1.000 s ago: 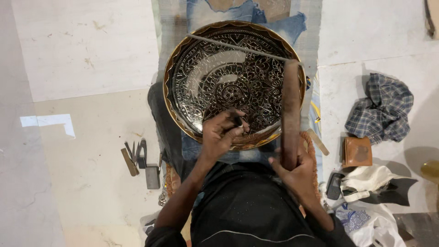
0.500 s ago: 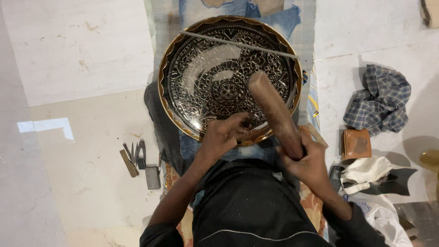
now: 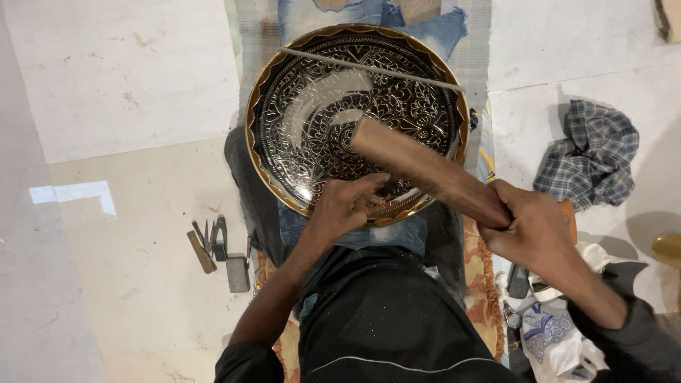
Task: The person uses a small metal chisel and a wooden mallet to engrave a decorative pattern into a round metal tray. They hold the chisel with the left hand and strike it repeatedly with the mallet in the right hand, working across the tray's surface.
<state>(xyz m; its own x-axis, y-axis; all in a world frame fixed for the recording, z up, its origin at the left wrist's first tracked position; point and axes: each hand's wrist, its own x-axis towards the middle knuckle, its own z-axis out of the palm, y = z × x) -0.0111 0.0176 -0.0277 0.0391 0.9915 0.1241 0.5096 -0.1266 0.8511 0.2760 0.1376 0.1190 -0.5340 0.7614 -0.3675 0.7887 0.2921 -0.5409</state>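
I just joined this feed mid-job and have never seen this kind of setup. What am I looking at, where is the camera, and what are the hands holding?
There is no machine here: a person works with bare hands, and the single camera sits on their head, looking straight down. A large round engraved metal tray with a gold rim rests on their lap. The left hand is pinched at the tray's near edge, apparently around a small tool, mostly hidden. The right hand grips a wooden mallet raised over the tray. A thin rod lies across the tray. On the floor: small chisels to the left, a checked cloth to the right.
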